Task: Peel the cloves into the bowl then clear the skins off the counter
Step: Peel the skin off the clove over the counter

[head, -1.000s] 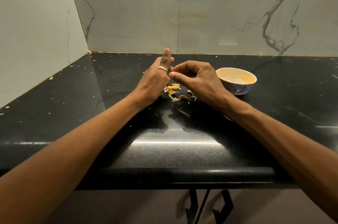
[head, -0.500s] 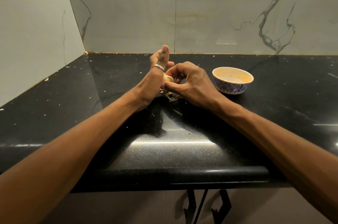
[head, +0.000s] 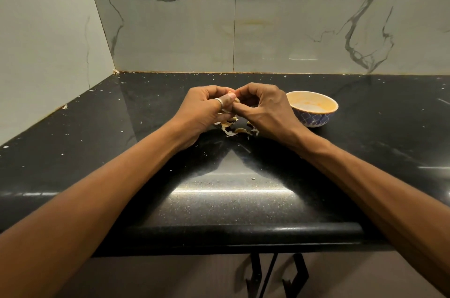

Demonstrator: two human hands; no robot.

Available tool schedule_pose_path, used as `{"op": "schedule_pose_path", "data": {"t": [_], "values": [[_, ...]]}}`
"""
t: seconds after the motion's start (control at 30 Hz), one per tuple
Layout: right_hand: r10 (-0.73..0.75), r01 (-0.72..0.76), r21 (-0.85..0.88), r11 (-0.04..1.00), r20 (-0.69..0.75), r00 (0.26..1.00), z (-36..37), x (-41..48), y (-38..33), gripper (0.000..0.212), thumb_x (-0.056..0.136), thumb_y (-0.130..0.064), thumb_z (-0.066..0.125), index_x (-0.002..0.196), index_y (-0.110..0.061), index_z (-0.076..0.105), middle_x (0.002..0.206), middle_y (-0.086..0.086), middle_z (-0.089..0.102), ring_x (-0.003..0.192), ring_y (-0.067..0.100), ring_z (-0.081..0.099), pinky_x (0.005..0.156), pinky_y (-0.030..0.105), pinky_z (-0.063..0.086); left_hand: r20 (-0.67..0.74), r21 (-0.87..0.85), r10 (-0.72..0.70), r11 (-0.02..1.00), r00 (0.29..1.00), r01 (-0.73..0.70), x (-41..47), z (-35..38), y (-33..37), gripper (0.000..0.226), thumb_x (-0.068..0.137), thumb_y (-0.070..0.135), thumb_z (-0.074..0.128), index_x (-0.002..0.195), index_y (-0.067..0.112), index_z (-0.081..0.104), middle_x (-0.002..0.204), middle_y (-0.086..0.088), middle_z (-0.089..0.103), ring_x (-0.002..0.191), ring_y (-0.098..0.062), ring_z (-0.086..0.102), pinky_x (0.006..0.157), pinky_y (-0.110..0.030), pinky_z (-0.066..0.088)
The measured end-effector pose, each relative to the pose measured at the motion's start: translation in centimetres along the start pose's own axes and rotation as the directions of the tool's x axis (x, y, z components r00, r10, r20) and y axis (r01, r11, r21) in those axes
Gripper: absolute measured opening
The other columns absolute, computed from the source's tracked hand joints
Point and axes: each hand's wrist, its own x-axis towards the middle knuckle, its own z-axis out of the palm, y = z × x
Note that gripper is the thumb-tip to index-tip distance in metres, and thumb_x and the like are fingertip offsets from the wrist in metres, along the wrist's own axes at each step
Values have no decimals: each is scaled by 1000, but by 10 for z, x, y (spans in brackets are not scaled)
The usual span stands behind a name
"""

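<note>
our left hand (head: 207, 109) and right hand (head: 266, 111) meet above the glossy black speckled stone counter (head: 97, 151). the fingers of both are curled in, pinching a small pale garlic clove (head: 235, 100) between thumbs and fingertips, and most of it is hidden. a silver ring (head: 220, 102) sits on the left thumb. thin papery tan skins (head: 233, 130) lie scattered on the counter just below the hands. the round bowl (head: 314, 119), blue-patterned outside and cream inside, stands just beside the right hand; we cannot tell what it holds.
</note>
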Motion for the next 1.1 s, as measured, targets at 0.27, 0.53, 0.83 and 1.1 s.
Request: {"op": "schedule_pose_path", "data": {"t": [0.27,0.53,0.83,1.1], "values": [[34,-34,7,999,79,996,-4,2,1,14,90,-17,70,100,-19,80,84,-7,77,76,-1,72,71,18,57,-10,-17,-22,1000,1000,22,-5,-2,3,17,93,4,67,109,1,70,87,-9,74,78,-17,75,68,-26,62],[-40,38,-96,995,-12,999,-4,-2,-1,14,90,-26,71,93,-17,80,74,-4,74,59,0,61,55,13,46,14,-70,-25,997,1000,26,-9,0,5,21,88,0,71,109,-3,70,99,-21,74,86,-25,75,75,-33,63],[-22,12,-152,988,-63,998,-2,-3,-5,12,87,-23,73,90,-14,80,71,-2,73,53,-4,58,53,8,42,-1,-82,-42,996,999,42,-10,3,5,13,88,-2,71,100,0,72,91,-17,74,83,-23,74,77,-37,63],[242,-236,124,964,-38,970,0,1,-1,10,83,-26,80,83,-16,79,73,0,75,71,14,74,72,35,63,7,-57,-24,998,1000,25,-10,1,6,11,86,0,73,94,7,75,91,-13,77,88,-26,76,77,-38,63]]}}
